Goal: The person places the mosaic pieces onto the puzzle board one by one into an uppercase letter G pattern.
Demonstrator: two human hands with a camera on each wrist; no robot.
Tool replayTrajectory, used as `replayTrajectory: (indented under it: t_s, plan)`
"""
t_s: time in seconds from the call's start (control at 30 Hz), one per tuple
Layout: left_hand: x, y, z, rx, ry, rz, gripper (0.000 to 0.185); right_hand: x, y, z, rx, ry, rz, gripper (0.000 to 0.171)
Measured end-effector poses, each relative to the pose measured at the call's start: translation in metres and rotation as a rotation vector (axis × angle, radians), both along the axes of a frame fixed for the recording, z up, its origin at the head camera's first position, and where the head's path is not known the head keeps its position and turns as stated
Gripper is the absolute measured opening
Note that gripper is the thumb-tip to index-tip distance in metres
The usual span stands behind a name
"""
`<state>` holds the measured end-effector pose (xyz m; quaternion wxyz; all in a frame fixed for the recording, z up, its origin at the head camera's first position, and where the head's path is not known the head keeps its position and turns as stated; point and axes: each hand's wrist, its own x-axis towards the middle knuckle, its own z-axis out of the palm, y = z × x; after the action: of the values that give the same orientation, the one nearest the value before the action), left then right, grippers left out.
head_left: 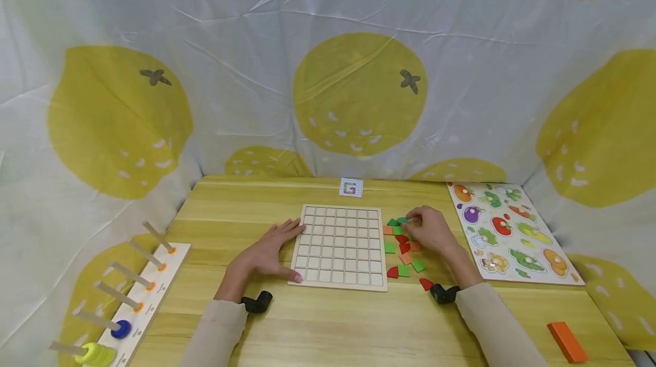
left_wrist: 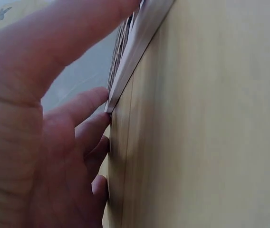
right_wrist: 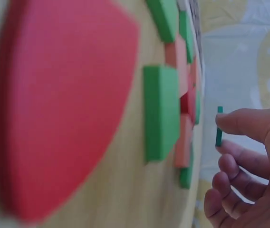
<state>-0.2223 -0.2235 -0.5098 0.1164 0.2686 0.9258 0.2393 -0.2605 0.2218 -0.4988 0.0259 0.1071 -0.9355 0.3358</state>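
Thumb and index finger of my right hand pinch a small dark green piece, held edge-on in the right wrist view. My left hand is spread along the left side of a wooden grid board, with fingertips at its upper left edge and thumb on the lower left corner. To the board's right lie several loose flat pieces: green squares, orange squares and red quarter-rounds. One red quarter-round looms large in the right wrist view. The board's squares hold no pieces.
Behind the board lies a small card with a coloured letter G. A vegetable puzzle board lies at the right, an orange block at the front right. A peg stand with blue and yellow rings occupies the left. Patterned cloth hangs behind.
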Motion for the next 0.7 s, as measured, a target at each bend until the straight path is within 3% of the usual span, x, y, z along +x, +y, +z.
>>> replayTrajectory:
  t_s: [0.3, 0.7]
  plan:
    - [-0.001, 0.001, 0.000, -0.015, 0.003, -0.004, 0.128, -0.002, -0.026, 0.011, -0.028, 0.002, 0.051, 0.027]
    - [-0.001, 0.003, 0.000, 0.008, 0.005, 0.009, 0.128, -0.011, -0.072, 0.014, -0.035, 0.018, 0.119, 0.024]
